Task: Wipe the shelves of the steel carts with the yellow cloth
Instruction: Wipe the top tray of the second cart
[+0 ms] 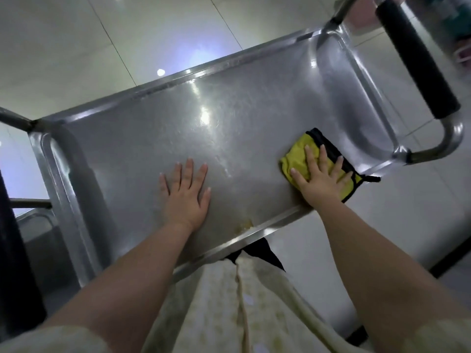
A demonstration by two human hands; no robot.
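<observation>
The steel cart's top shelf fills the middle of the head view, shiny and tilted across the frame. A yellow cloth with black trim lies folded on the shelf near its right front corner. My right hand presses flat on the cloth with straight spread fingers. My left hand rests palm down on the bare steel, left of the cloth, fingers straight and spread.
The cart's handle with a black grip rises at the right end. Part of a second steel cart shows at the lower left. A pale tiled floor surrounds the cart. My light garment hangs against the front rim.
</observation>
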